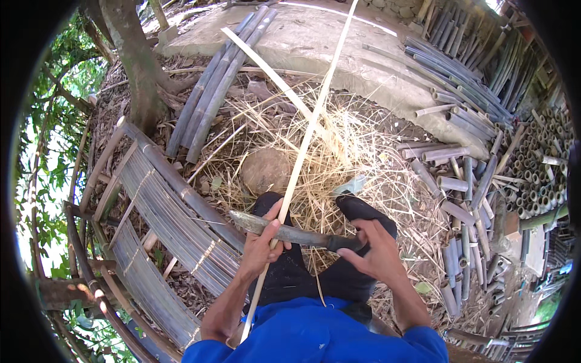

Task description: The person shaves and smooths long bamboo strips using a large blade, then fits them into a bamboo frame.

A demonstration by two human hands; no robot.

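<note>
A long pale bamboo strip (304, 142) runs from the far edge, past my left side, to the near edge. My left hand (261, 247) is closed round it above my thigh, with the thumb against the blade of a machete (290, 235). The blade lies crosswise over the strip, tip to the left. Its dark handle points right, where my right hand (376, 253) curls loosely round the end with thumb and fingers. Farther off, a second, wider bamboo strip (266, 69) slants across behind the first.
Pale shavings (339, 142) litter the ground before my feet, around a round brown block (266, 171). At left stands a bamboo slat bench (181, 209), near a tree trunk (130, 66). Dark bamboo poles (227, 78) lie beyond. Stacked cut bamboo (538, 163) fills the right side.
</note>
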